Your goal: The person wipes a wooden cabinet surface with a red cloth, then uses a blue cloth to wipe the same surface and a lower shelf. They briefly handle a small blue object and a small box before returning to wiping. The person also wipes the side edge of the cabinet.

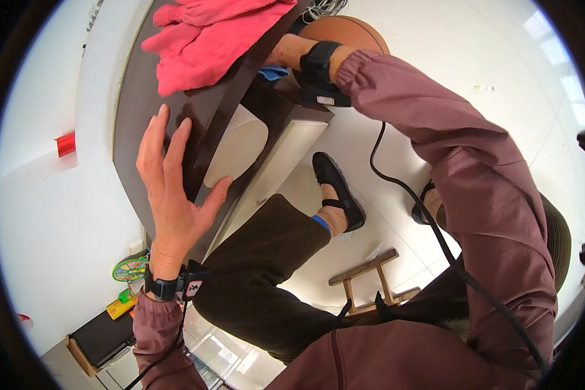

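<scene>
My left hand (pixel 173 170) is spread, with thumb and fingers apart and nothing in it. It is over the edge of a dark brown cabinet top (pixel 136 141); whether it touches the surface I cannot tell. A pink cloth (pixel 209 48) lies crumpled on that top, just beyond my fingertips. My right hand (pixel 288 51) reaches in below the cabinet top's edge, and its fingers are hidden there. Close under its wrist shows a bit of blue cloth (pixel 274 73). In the open compartment beneath the top is a pale rounded object (pixel 239 144).
Behind my right wrist sits a basketball (pixel 343 31), with coiled cables (pixel 324 7) beyond it. A white drawer front (pixel 287 151) lies below the compartment. A small wooden stool (pixel 365 270) shows between my legs. Black cables (pixel 404 185) run from both wrist straps.
</scene>
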### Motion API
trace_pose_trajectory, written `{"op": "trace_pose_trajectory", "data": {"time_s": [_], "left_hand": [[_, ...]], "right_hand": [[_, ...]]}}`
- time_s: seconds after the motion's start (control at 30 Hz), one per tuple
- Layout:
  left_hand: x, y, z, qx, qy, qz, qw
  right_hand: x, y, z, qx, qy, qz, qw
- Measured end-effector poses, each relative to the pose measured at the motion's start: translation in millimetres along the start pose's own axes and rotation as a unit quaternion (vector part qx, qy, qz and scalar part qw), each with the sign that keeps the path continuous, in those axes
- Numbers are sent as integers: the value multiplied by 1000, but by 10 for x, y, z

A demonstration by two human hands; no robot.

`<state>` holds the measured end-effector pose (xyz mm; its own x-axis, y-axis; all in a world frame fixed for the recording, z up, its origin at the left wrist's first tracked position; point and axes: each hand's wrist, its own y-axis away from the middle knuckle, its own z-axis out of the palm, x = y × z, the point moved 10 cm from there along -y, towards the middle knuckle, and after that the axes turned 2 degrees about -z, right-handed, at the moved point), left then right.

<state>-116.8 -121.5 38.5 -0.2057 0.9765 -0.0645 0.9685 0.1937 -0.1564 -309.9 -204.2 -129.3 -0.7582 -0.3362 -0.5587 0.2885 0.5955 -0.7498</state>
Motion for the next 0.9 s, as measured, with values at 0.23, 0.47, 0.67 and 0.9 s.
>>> {"op": "trace_pose_trajectory", "data": {"time_s": [0.23,0.47,0.67,0.9], "left_hand": [[23,-17,53,-30,31,-15,999],[-40,-40,70,-49,40,-22,998],[-28,-39,91,-52,46,-18,997],[-22,-41,80,-47,42,-11,998]], "right_hand": [[-21,-175,111,36,-11,-19,999],[45,-148,69,28,-44,-6,999],[82,-209,152,31,-69,1,997],[25,-158,192,20,-107,-16,994]]}}
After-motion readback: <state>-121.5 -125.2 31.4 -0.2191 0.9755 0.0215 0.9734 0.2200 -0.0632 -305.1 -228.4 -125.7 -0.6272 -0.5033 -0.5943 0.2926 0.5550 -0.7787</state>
